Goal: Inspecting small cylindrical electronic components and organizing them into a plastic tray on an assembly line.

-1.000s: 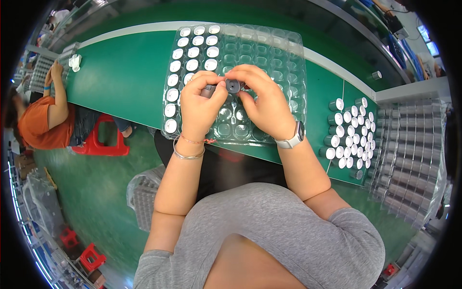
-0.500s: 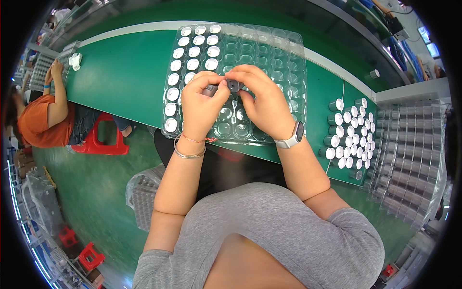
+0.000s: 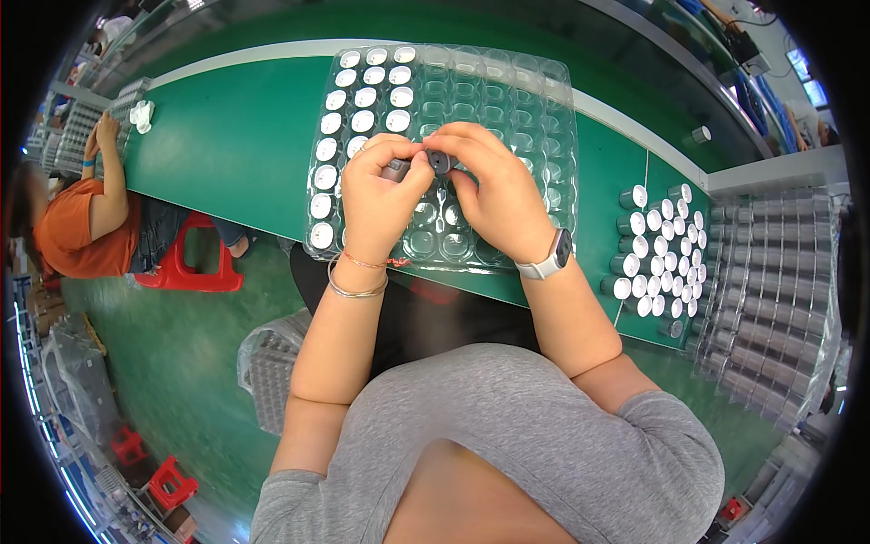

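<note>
Little has shifted since the earlier frames: both hands remain together over the tray, the small part between them turned only slightly. Nearest the camera are the person's grey shirt and bare forearms, a thin bangle [image 3: 356,288] on the left wrist and a pale wristwatch [image 3: 550,263] on the right. The left hand [image 3: 379,195] curls its fingers shut around a small grey cylinder [image 3: 395,169], of which only one end shows past the thumb. The right hand [image 3: 494,186] pinches a small dark round cap [image 3: 439,162] between thumb and forefinger, pressed just beside the cylinder's end; the cap looks black and disc-like with a lighter centre. Both pieces sit above the middle of a clear plastic blister tray [image 3: 535,136] lying on the green worktable [image 3: 236,136]. The tray's left columns hold white-topped cylinders [image 3: 362,97] standing upright in their pockets; the pockets to the right look bare. Further right on the table stands a loose cluster of similar white-capped cylinders [image 3: 657,254], and beyond them a stack of clear trays [image 3: 770,290]. To the far left another person in an orange shirt [image 3: 68,227] sits on a red stool [image 3: 190,263].
</note>
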{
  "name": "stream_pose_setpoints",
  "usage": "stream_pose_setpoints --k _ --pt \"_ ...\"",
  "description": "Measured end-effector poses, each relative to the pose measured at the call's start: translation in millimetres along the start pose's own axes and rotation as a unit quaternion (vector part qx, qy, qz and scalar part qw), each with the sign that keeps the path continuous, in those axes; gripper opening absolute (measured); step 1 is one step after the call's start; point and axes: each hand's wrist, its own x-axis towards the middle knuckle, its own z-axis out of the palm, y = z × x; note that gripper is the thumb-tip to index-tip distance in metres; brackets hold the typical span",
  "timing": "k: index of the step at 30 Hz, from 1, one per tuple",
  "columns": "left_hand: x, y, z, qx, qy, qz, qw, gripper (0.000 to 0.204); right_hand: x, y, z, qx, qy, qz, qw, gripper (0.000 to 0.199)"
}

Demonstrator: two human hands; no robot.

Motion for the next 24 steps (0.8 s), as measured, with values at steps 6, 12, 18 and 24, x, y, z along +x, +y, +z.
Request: stream_pose_setpoints --k 6,12,18,24 --pt "-1 2 0 -0.008 0.003 -0.011 1.000 0.007 -1 2 1 0.007 0.006 -0.008 1.000 0.040" --pt "-2 -4 -9 -0.085 0.003 -0.012 0.996 0.013 -1 -3 -4 0.133 -0.006 0.045 0.990 0.041" --pt "-4 4 -5 -0.099 -0.032 0.095 0.990 0.025 -3 3 -3 0.210 0.001 0.038 0.977 0.040" --pt "-4 2 -7 -0.115 -0.042 0.147 0.982 0.029 -3 -4 -3 0.124 0.022 -0.056 0.990 0.036"
